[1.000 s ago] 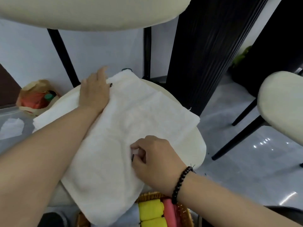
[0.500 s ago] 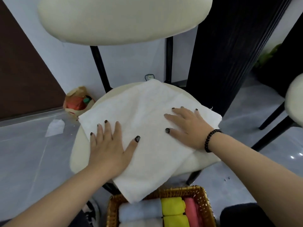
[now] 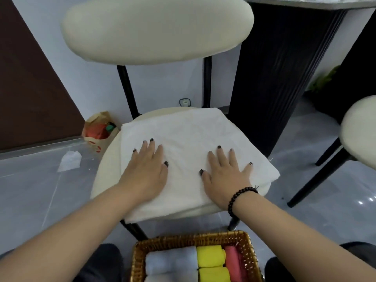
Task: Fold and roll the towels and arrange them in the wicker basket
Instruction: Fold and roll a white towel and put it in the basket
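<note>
On a cream chair seat over grey floor, a folded white towel covers the seat edge to edge. Both hands, left and right, press it flat, fingers straight. The wicker basket sits below the seat's front edge.

Soft, matt white terry towel lies on a smooth cream padded seat. The basket is woven wicker, glossy golden-brown, with fluffy cloth rolls inside. Chair legs are matt black metal; the floor is shiny grey tile.
</note>
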A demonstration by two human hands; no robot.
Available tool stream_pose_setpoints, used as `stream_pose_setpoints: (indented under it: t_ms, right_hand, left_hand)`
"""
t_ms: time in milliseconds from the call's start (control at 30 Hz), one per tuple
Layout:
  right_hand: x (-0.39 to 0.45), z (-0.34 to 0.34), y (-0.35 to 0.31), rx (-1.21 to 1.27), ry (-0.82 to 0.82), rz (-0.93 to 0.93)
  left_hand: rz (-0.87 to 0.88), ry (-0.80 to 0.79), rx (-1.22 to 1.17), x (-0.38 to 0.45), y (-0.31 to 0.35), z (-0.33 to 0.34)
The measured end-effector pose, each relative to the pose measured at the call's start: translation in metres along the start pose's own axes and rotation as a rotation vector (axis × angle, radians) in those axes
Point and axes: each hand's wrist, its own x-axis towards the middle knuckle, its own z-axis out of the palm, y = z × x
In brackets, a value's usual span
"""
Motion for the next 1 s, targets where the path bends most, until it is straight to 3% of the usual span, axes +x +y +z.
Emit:
stream_pose_setpoints:
  t_ms: [67,167,333,600,733,867,1000]
  right_hand:
    - [-0.001,-0.001,-0.004,-0.004,0.062,-0.228]
    - [-0.003,0.011,-0.008,-0.052,0.063,-0.504]
    - [0.006,0.016,0.021,-0.105,0.070,-0.400]
    - [0.006,0.005,0.077,-0.033,0.066,-0.195]
    - [-0.006,0.007,0.066,0.018,0.107,-0.363]
    - [-0.021,0.021,0.041,-0.096,0.193,-0.652]
    - [-0.023,0.028,0.031,-0.107,0.269,-0.714]
  left_hand:
    - [0.031,-0.016,-0.135,-0.031,0.016,0.015]
    - [0.173,0.123,0.012,-0.054,0.011,0.043]
    - [0.386,0.149,0.192,-0.060,-0.018,0.048]
    - [0.562,0.364,0.220,-0.069,-0.037,0.057]
    - [0.731,0.440,0.180,-0.078,-0.035,0.062]
    - [0.675,0.489,0.084,-0.087,-0.047,0.054]
    - [0.602,0.467,-0.090,-0.091,-0.057,0.047]
